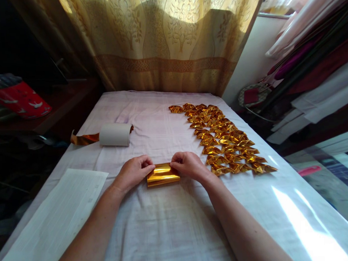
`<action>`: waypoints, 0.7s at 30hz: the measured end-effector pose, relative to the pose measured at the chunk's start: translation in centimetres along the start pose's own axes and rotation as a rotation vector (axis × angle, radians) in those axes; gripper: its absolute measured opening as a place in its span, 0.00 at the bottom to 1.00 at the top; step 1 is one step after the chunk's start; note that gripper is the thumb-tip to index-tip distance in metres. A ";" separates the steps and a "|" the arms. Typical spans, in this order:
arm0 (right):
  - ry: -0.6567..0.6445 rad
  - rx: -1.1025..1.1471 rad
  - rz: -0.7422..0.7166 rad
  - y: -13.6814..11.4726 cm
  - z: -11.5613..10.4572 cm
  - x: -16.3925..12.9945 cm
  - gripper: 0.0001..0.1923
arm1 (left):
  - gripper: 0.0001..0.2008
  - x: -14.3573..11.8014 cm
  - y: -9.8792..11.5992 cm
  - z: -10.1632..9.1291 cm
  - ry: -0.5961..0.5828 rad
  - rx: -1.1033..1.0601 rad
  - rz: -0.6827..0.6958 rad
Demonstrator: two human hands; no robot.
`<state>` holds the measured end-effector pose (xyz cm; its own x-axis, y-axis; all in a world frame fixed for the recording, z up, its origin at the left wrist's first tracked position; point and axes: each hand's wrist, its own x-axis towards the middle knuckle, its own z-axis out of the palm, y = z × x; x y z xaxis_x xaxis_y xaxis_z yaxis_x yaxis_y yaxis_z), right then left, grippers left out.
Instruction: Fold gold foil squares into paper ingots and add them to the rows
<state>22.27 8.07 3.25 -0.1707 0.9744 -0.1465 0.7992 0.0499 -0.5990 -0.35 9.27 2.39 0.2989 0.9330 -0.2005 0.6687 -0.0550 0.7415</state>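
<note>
A shiny gold foil sheet (pixel 163 175), curled over into a short rolled shape, lies on the cloth-covered table between my hands. My left hand (pixel 137 170) pinches its upper left corner between thumb and fingers. At the upper right corner, my right hand (pixel 188 165) grips it the same way. To the right stand rows of folded gold foil pieces (pixel 227 140), shaped like small ingots with pointed ends. Behind my left hand lies a grey-white roll (pixel 114 135) on its side, with a gold foil strip (pixel 85 139) sticking out of its left end.
A white paper sheet (pixel 59 214) rests at the table's left edge. The table is spread with a pale cloth (pixel 154 230). Behind it hangs a gold curtain (pixel 165 43). A red container (pixel 24 99) stands on a dark cabinet at left; clothes (pixel 317 76) hang at right.
</note>
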 end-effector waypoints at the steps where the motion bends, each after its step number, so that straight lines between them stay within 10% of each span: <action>1: 0.003 -0.022 0.004 0.0 0.1 0.0 0.06 | 0.09 -0.1 0.2 0.0 0.006 0.035 -0.004; 14: 0.036 -0.247 0.003 -0.4 0.9 0.0 0.04 | 0.05 -0.7 1.4 1.6 0.221 0.515 0.090; 21: 0.068 -0.304 -0.187 -0.1 1.0 0.4 0.04 | 0.08 -0.9 2.3 1.1 0.124 0.611 0.175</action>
<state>21.56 8.24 2.48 -0.2999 0.9540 0.0021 0.8943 0.2819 -0.3476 1.64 7.89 3.54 0.3822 0.9240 -0.0072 0.8952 -0.3684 0.2510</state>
